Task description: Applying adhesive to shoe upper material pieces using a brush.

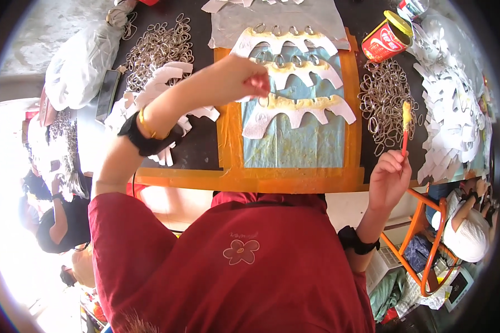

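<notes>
My left hand (250, 80) reaches across the board with its fingertips pinched, at the left end of the nearest white scalloped strip (258, 126). A metal ring (264, 101) shows just under those fingertips. Yellow paste coats the strip's upper edge. Behind it lie a middle strip (328, 75) and a far strip (247, 43), both with paste and several rings standing along their edges; my hand partly covers the middle one. Upright in my right hand (390, 172), off the table's front right, is a brush (406, 123) with a red handle and paste-covered tip.
Metal ring piles (160, 50) lie left and right of the taped blue sheet (294, 152). A red tub (384, 43) with a yellow rim stands at the back right. White cut pieces (455, 122) heap at far right; a phone (109, 91) lies left. Other people sit on both sides.
</notes>
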Available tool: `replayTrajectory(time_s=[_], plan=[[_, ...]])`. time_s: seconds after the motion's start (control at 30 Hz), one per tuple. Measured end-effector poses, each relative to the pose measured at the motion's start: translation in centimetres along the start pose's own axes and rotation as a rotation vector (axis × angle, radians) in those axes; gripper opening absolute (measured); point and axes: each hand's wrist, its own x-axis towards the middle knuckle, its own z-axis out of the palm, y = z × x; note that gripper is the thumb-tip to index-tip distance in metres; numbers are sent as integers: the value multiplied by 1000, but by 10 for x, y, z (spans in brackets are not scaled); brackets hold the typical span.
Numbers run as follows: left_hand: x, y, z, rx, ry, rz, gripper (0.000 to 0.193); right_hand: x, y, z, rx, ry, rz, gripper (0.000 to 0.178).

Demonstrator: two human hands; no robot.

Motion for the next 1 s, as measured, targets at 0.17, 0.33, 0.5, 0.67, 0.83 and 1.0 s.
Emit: replayTrajectory(time_s=[0.17,0.33,0.5,0.67,0.83,1.0], plan=[[-49,-6,36,-62,68,2,14,-1,5,-2,-87,-9,7,24],[-42,-16,65,-80,243,-29,15,9,16,-6,-59,30,82,25],[-38,-15,74,11,347,-34,14,11,22,1,-126,-14,83,26],[-36,-15,73,39,371,10,14,11,26,-4,-125,20,104,26],[-36,-8,68,-120,367,-44,14,10,27,-4,-147,26,93,26],[-36,-2,56,-270,261,-204,17,8,27,-4,-150,29,88,25]])
